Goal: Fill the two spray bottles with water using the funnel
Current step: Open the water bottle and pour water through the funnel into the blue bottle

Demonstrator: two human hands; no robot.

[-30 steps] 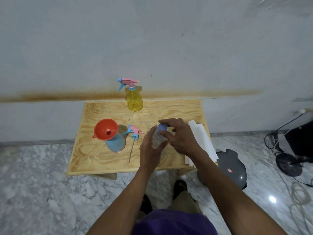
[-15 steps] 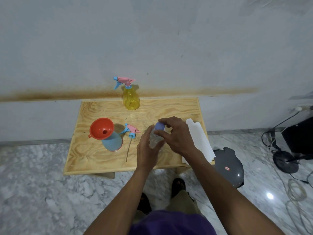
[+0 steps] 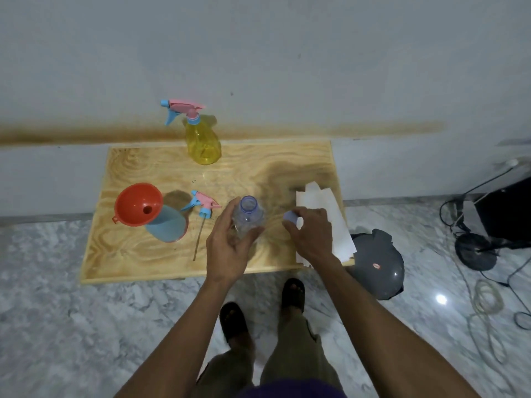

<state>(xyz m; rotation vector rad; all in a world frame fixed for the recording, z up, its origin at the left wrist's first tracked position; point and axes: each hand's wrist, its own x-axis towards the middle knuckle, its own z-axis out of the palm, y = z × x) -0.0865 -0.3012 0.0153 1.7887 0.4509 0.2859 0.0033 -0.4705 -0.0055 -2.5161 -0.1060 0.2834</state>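
Removed since the earlier frame: cap [image 3: 290, 217], apparently pinched in right hand [image 3: 311, 235] fingers. Left hand [image 3: 228, 251] grips upright water bottle [image 3: 247, 218]; funnel [image 3: 138, 203] lies to its left.

White paper [image 3: 324, 222] lies on the right edge of the plywood table [image 3: 138, 254]. A dark grey helmet [image 3: 376, 265] sits on the marble floor [image 3: 71, 326] just beside it, with cables [image 3: 488, 300] and black gear [image 3: 508, 211] off right.

Grainy matt plywood table [image 3: 138, 254], clear glossy plastic water bottle [image 3: 248, 216], translucent yellow plastic spray bottle [image 3: 202, 145], polished marble floor [image 3: 57, 326]
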